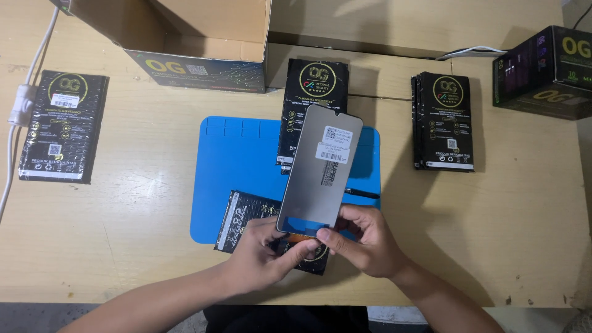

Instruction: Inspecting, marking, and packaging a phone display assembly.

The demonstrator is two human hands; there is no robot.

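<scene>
A grey phone screen panel (320,169) with white stickers on it is held upright over the blue work mat (237,163). My left hand (262,259) grips its lower edge from the left, and my right hand (364,240) pinches the same edge from the right. Under my hands a black packaging pouch (243,216) lies on the mat's near edge, partly hidden by my fingers. Another black pouch (314,86) lies behind the panel at the mat's far edge.
An open cardboard box (203,40) stands at the back left. A black pouch (61,126) lies far left beside a white cable (21,105). A stack of pouches (444,123) sits right, a black box (546,71) far right. A thin dark tool (362,193) rests on the mat.
</scene>
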